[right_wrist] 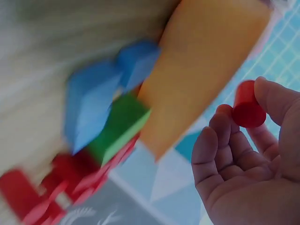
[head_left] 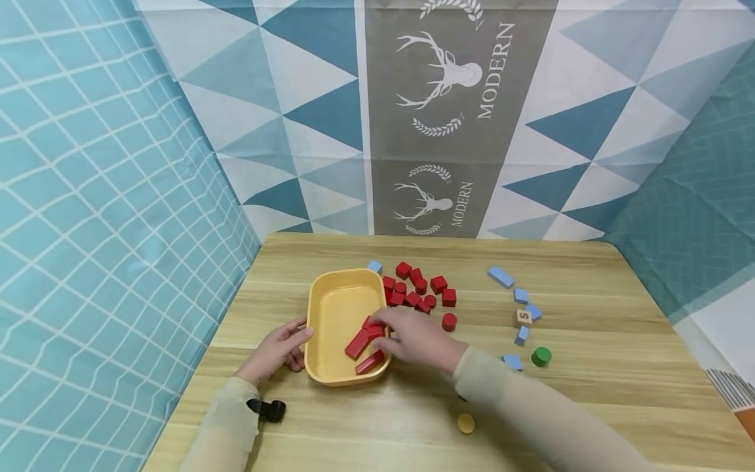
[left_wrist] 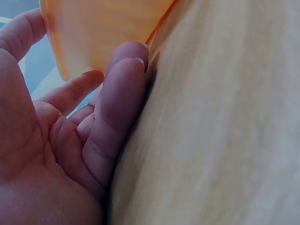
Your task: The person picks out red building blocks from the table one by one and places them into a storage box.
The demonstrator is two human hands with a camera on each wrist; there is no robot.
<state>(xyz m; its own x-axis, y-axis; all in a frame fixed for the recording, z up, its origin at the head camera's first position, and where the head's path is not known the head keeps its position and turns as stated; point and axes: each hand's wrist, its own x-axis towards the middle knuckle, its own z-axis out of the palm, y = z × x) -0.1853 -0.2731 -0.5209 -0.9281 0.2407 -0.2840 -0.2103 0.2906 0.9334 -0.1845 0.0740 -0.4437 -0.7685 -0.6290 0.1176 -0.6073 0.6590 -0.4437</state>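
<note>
A yellow plastic bin (head_left: 346, 377) stands on the table with several red blocks (head_left: 357, 344) inside, towards its right side. My left hand (head_left: 274, 351) holds the bin's left side, the thumb at the rim. In the left wrist view its other fingers (left_wrist: 123, 93) lie low by the outer wall, along the tabletop. My right hand (head_left: 415, 334) is over the bin's right rim. The right wrist view shows a red cylinder (right_wrist: 248, 105) pinched between its thumb and fingers. Beyond this hand lies a cluster of loose red blocks (head_left: 413, 299).
Blue blocks (head_left: 501, 276), a lettered wooden cube (head_left: 522, 318) and a green cylinder (head_left: 541, 356) are spread to the right. A yellow disc (head_left: 466, 423) lies near the front. In the right wrist view a green block (right_wrist: 121, 125) sits beside the bin. Patterned cloth hangs behind the table.
</note>
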